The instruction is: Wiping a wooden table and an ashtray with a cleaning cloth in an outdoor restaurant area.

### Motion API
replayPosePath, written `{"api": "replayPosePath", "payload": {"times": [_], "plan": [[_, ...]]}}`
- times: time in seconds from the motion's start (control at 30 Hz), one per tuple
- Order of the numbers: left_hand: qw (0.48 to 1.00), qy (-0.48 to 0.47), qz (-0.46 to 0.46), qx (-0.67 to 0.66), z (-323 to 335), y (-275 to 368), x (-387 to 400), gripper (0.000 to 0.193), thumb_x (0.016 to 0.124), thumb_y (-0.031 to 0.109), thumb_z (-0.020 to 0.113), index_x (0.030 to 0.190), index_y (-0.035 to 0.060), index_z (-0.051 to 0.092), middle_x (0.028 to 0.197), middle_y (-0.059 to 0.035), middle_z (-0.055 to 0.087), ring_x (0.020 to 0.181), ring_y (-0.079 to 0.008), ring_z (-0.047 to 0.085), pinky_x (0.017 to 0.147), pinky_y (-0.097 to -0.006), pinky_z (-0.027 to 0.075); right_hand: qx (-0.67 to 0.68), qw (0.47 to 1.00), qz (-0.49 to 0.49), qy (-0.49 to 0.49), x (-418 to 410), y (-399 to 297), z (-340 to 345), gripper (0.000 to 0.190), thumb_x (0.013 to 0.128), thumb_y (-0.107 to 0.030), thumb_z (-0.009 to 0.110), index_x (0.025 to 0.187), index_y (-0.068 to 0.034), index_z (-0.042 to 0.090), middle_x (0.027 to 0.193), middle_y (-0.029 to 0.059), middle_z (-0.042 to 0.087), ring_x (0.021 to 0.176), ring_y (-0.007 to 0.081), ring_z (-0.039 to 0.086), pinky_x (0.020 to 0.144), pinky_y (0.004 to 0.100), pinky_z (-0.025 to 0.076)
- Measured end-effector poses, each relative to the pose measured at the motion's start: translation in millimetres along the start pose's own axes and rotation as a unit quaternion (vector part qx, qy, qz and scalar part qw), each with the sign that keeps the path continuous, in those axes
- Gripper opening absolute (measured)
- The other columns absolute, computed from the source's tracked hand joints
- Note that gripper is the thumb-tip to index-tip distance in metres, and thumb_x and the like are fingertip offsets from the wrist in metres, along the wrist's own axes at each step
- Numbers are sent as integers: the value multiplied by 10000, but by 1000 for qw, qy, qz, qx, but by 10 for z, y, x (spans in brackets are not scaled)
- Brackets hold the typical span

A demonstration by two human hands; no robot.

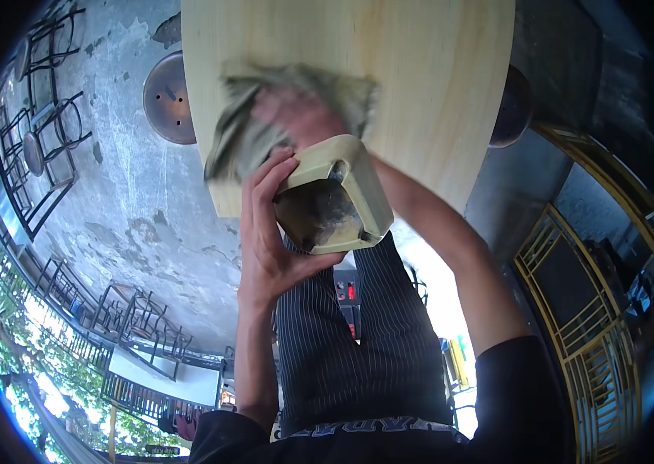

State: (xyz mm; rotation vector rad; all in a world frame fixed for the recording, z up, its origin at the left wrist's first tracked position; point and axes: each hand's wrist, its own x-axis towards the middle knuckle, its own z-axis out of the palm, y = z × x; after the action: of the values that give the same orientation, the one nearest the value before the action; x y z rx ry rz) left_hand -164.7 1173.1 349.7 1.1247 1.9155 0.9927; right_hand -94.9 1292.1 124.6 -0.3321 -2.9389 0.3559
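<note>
My left hand [266, 243] grips a square, pale yellow ashtray [376, 200] by its side, thumb along the near edge and fingers at the far left. Its hollow faces me, with dark stains and grey residue inside and notches at the corners. Beyond it, my right hand [303, 113] presses on a crumpled grey-green cloth [245, 142] spread over the wooden tabletop [431, 75]. Both the cloth and that hand are blurred. The ashtray is held above the table's near edge and hides my right wrist.
A round stool [170, 110] with holes in its seat stands at the table's left side, and another stool [509, 107] at its right. Metal-framed stools [51, 139] line the worn concrete floor [124, 191] at left. Yellow railings [582, 313] are at right.
</note>
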Motion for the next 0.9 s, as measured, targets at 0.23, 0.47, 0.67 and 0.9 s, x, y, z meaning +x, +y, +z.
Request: {"api": "replayPosePath", "payload": {"times": [0.23, 0.47, 0.67, 0.9], "plan": [[999, -6, 2, -42, 53, -139, -273, 1151, 511, 270, 1008, 1483, 40, 436, 1490, -217, 494, 1361, -376, 531, 1117, -455, 460, -109, 853, 477, 180, -944, 1922, -619, 1041, 808, -794, 644, 1627, -218, 362, 1667, 309, 231, 1539, 523, 176, 1245, 629, 131], [998, -5, 0, -58, -163, -287, -592, 1121, 523, 280, 998, 1473, 40, 452, 1478, -218, 509, 1353, -385, 536, 1111, -460, 457, -93, 923, 357, 110, -440, 930, -224, 1095, 785, -793, 639, 1635, -169, 345, 1706, 255, 207, 1582, 463, 124, 1268, 604, 74], [999, 0, 10, -45, -475, -380, -784, 1124, 525, 292, 998, 1482, 39, 465, 1478, -196, 522, 1345, -400, 513, 1103, -481, 466, 62, 998, 4, 7, -157, -862, 186, 918, 804, -641, 730, 1588, -268, 428, 1683, 71, 332, 1570, 363, 253, 1279, 578, 181], [999, -36, -6, 1, -521, -433, -825, 1151, 519, 347, 1013, 1476, 34, 454, 1488, -217, 508, 1368, -387, 523, 1132, -478, 448, -16, 942, 301, 149, -93, 607, -216, 922, 795, -729, 695, 1529, -204, 510, 1612, 195, 430, 1536, 367, 309, 1253, 588, 168]]}}
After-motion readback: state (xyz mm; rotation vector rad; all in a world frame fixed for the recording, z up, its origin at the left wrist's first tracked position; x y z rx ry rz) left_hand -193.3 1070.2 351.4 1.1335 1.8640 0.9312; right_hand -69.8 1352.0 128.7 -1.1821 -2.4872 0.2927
